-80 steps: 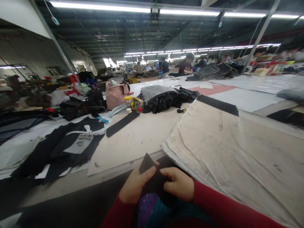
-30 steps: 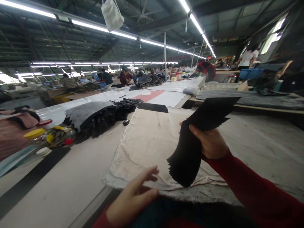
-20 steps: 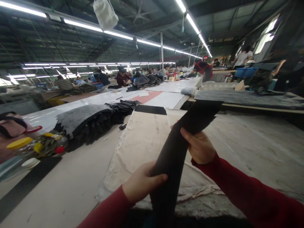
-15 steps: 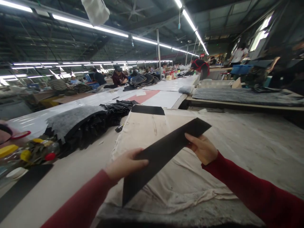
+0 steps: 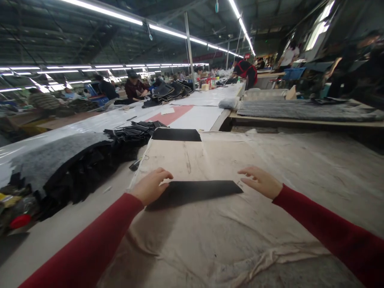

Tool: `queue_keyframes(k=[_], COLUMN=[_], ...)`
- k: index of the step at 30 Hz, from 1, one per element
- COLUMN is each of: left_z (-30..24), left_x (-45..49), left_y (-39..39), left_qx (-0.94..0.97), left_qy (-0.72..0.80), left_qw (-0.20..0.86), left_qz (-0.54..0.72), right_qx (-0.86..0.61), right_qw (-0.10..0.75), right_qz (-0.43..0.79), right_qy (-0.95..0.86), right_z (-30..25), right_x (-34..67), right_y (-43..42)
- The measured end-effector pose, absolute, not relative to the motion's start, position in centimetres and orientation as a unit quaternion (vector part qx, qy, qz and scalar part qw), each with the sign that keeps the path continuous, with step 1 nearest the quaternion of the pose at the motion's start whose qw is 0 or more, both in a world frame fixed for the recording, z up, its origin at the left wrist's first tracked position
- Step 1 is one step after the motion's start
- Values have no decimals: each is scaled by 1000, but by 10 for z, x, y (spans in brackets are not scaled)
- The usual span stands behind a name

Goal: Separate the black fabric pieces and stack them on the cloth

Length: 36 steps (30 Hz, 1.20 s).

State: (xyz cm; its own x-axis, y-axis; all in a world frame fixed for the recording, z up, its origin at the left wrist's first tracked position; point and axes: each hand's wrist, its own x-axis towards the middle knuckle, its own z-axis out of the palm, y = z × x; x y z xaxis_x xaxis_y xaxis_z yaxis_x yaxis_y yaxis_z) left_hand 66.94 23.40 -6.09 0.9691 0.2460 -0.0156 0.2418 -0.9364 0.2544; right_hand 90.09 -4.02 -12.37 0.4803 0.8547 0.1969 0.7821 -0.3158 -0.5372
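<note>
A black fabric strip lies across the cream cloth in front of me. My left hand is over the strip's left end, thumb and fingers apart; whether it touches the strip I cannot tell. Just off the right end, my right hand hovers open with nothing in it. Farther back on the cloth is a second black piece, lying flat by the far edge.
On the left, a long stack of black and grey fabric pieces borders the cloth. Beside it is a red round lid. Grey padding lies on a table at the right. Co-workers are farther off.
The black strip has gone from a slanted hold between both hands down to the cloth. My right hand has let go of it, and my left fingers have opened. The view has shifted slightly.
</note>
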Motion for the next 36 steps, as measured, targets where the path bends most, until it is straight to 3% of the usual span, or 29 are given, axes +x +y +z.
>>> queue_keyframes(k=[4,9,23,36], left_z=[-71,-82,-68,-69], left_x=[680,683,585,596], left_y=[217,204,167,182], left_qx=[986,983,958,960], left_qy=[84,88,104,190], left_qw=[142,155,226,177], left_qz=[-12,-36,-143,-103], right_qx=[-709,-674,-694,-763], right_qw=[271,247,228,153], right_qz=[71,99,108,124], right_qy=[-647,-689,-674,-616], right_z=[-115,-126,-139,-132], right_x=[875,848,814,821], right_y=[13,55,-62,-28])
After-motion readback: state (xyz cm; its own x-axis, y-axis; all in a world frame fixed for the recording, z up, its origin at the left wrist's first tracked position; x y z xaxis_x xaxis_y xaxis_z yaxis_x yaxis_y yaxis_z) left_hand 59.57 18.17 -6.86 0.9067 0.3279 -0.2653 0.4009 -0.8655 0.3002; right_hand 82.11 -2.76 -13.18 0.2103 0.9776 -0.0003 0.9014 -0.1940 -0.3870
